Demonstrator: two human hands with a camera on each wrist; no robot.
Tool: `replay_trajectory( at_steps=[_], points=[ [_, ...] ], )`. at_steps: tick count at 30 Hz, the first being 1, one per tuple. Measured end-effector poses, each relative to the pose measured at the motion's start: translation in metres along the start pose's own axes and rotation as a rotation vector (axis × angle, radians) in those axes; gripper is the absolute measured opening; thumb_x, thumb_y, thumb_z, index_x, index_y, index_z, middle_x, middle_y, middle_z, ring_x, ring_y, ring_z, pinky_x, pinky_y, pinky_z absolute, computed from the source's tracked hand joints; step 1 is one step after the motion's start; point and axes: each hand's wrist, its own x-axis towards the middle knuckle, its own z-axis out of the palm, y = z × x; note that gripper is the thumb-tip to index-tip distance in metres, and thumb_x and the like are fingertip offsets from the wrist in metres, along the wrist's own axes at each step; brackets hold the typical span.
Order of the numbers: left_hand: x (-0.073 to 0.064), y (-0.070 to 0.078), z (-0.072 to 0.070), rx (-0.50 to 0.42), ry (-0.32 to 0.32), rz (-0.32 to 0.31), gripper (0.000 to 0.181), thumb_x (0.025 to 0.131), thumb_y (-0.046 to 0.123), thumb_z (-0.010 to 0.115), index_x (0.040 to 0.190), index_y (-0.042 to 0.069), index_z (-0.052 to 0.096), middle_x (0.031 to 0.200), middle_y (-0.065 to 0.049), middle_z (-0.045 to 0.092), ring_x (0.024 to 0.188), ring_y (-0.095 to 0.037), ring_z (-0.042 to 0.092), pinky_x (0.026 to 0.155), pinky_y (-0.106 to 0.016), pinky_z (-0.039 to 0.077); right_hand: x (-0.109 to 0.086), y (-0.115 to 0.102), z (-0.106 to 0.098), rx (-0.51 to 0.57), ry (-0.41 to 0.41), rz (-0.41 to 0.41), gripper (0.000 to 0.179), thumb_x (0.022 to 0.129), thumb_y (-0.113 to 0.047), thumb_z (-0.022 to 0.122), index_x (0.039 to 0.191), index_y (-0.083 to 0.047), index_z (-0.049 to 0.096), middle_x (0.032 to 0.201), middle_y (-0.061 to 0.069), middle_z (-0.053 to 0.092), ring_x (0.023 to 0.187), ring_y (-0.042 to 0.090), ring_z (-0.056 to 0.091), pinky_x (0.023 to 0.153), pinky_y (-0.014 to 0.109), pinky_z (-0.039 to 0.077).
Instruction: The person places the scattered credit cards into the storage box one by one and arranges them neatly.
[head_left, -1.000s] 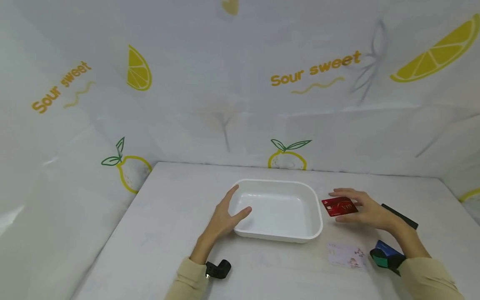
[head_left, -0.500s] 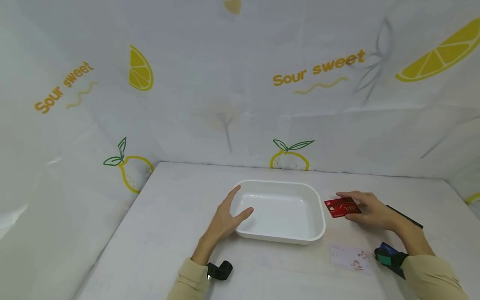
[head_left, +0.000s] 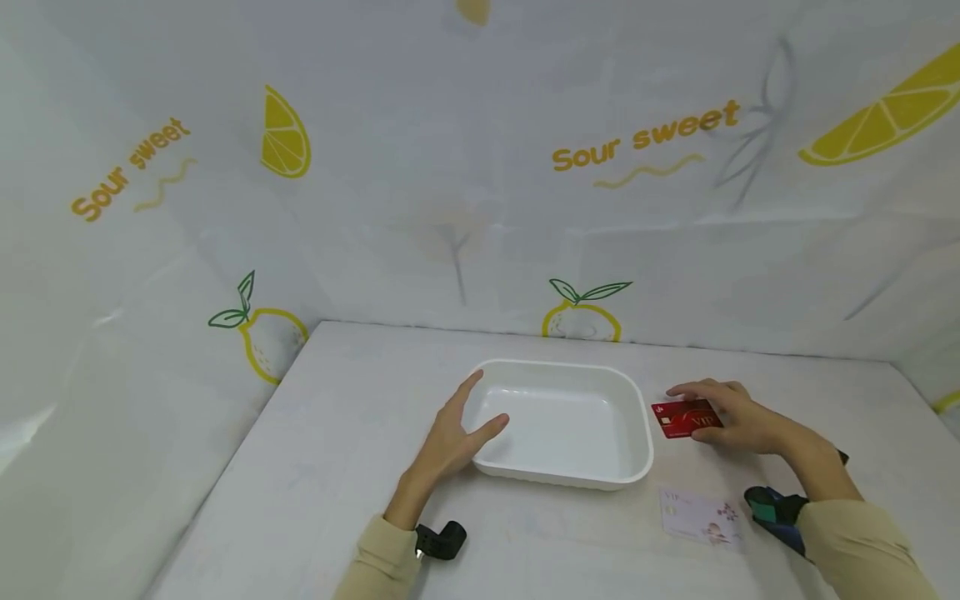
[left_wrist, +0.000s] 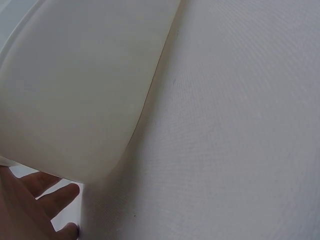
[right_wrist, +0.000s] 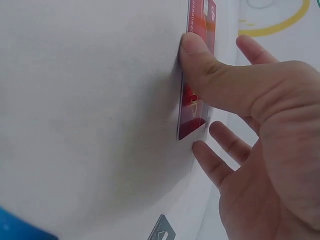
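A red VIP card (head_left: pixel 677 418) lies just right of the white rectangular tray (head_left: pixel 562 479) in the head view. My right hand (head_left: pixel 742 418) holds this card, thumb on its near edge and index finger reaching over its far edge. In the right wrist view the thumb covers the middle of the card (right_wrist: pixel 192 129), and the other fingers spread loosely beyond it. At the tray's left side rests my left hand (head_left: pixel 444 437), thumb and index finger extended along the rim. The left wrist view shows its fingertips (left_wrist: pixel 59 201) by the tray's outer wall (left_wrist: pixel 85 95).
A pale pink VIP card (head_left: pixel 697 515) lies in front of the right hand. A blue card (head_left: pixel 783 533) is partly covered by the right wrist's camera (head_left: pixel 763 505). A dark card's corner (head_left: pixel 844 457) shows behind the right forearm. A lemon-printed white sheet (head_left: pixel 420 167) stands behind the table.
The red card turns slightly and stays beside the tray, my right hand still at it. My right forearm now hides most of the dark card. The left hand keeps its place.
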Motion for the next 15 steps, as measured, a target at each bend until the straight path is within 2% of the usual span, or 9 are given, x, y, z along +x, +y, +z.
replay_trajectory(
  at_steps=[7,13,15],
  points=[
    [-0.0003,0.0008,0.0006,0.007,-0.006,0.003,0.083,0.091,0.047,0.073,0.160,0.022,0.035,0.165,-0.007,0.038,0.154,-0.032,0.033,0.124,-0.058,0.029,-0.0012,-0.0018,-0.0013,-0.002,-0.047,0.073,0.058,0.085,-0.017,0.081,0.136,-0.012,0.055,0.128,0.024,0.058,0.118,0.046,0.039,0.090,0.070,0.046],
    [-0.0006,0.0011,-0.0001,0.003,-0.003,-0.003,0.083,0.091,0.048,0.073,0.160,0.023,0.034,0.166,-0.006,0.037,0.155,-0.031,0.033,0.125,-0.058,0.028,-0.0024,-0.0005,0.0005,-0.035,-0.033,0.081,0.058,0.086,-0.020,0.081,0.137,-0.004,0.058,0.122,0.021,0.056,0.113,0.041,0.043,0.086,0.058,0.053],
    [-0.0005,0.0012,-0.0003,0.002,-0.003,-0.004,0.083,0.091,0.049,0.072,0.160,0.024,0.034,0.166,-0.005,0.037,0.155,-0.031,0.033,0.125,-0.058,0.028,-0.0020,-0.0010,0.0008,-0.049,-0.027,0.079,0.058,0.086,-0.021,0.081,0.136,-0.003,0.059,0.121,0.021,0.056,0.112,0.041,0.044,0.086,0.057,0.053]
  ],
)
